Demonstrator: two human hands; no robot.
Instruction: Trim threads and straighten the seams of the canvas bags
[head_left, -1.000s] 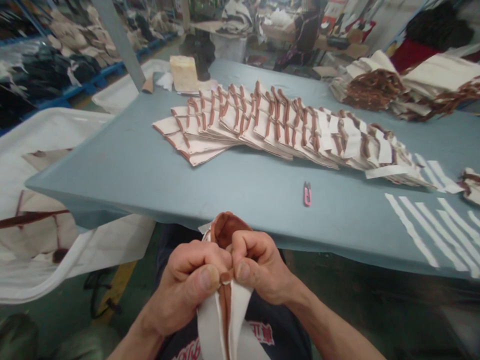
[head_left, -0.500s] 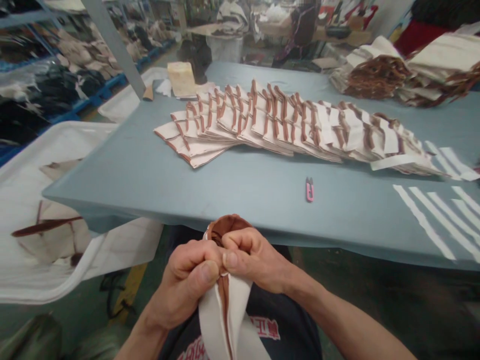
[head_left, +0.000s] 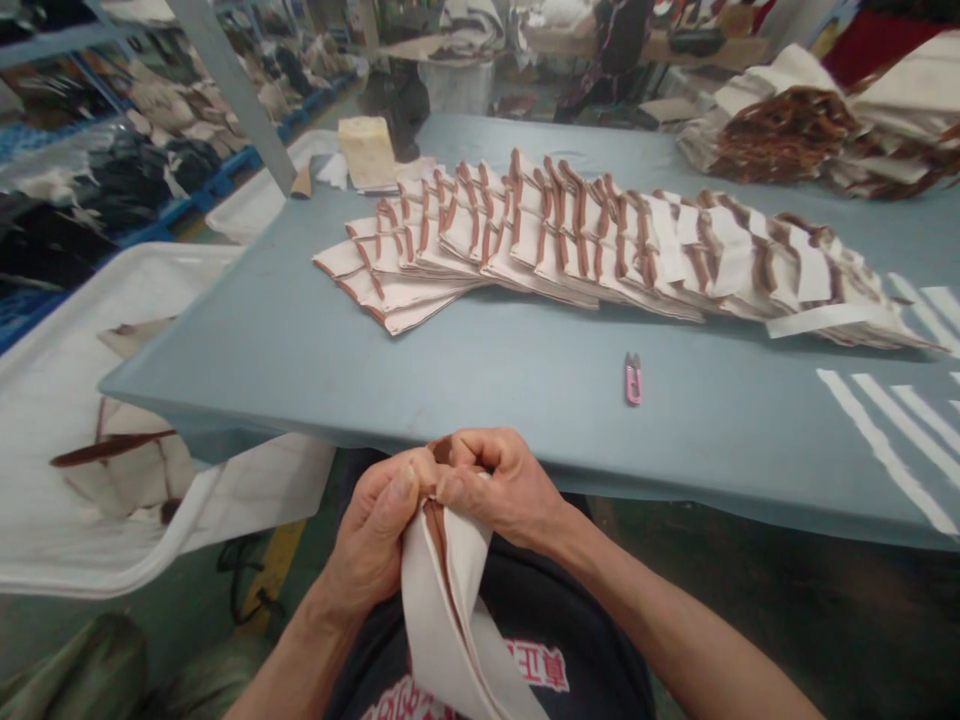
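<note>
Over my lap, just in front of the table edge, both hands grip a cream fabric piece (head_left: 442, 600) with brown trim along its seam. My left hand (head_left: 386, 510) is closed on its upper part from the left, thumb on top. Close against it, my right hand (head_left: 499, 485) pinches the same part from the right. The fabric's lower end hangs toward my dark shirt, its two layers slightly parted around the brown seam. What lies under the fingertips is hidden. On the table ahead lie pink thread snips (head_left: 634, 380), apart from both hands.
A long overlapping row of cream, brown-edged pieces (head_left: 525, 235) spans the blue-covered table (head_left: 337, 370). White strips (head_left: 885, 450) lie at right, stacked bundles (head_left: 787, 125) at back right. A white bin (head_left: 150, 560) with similar pieces stands left. A yellowish block (head_left: 365, 152) sits near the metal post.
Both hands have risen slightly with the fabric, and its brown upper opening is now mostly covered by the fingers. The view has shifted a little left.
</note>
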